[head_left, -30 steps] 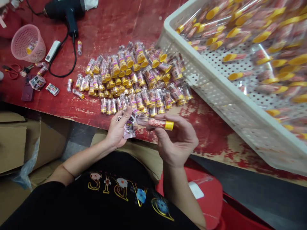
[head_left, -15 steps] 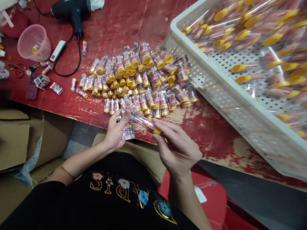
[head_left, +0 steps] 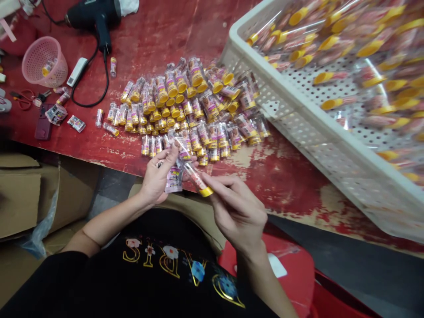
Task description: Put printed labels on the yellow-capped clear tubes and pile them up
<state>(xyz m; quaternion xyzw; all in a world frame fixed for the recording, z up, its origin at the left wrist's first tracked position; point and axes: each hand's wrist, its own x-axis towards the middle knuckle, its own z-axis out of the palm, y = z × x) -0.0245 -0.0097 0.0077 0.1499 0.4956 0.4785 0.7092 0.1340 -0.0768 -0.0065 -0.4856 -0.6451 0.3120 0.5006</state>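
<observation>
The clear tube point(head_left: 195, 178) with its yellow cap point(head_left: 206, 191) sits between the two hands, just off the near edge of the red table point(head_left: 291, 176). Its long axis runs from about ten o'clock, where the bare end meets the left hand point(head_left: 158, 176), down to four o'clock, where the cap rests against the right hand point(head_left: 239, 210). The right hand's fingers point(head_left: 220, 187) are pinched together on the cap end, palm turned down, wrist coming in from five o'clock. The left hand is closed loosely on a printed sleeve point(head_left: 174, 179), thumb up at the tube's bare end. Both are equally near the tube. At twelve o'clock lies the pile of finished tubes point(head_left: 192, 106); at two o'clock, a white crate point(head_left: 314, 128).
</observation>
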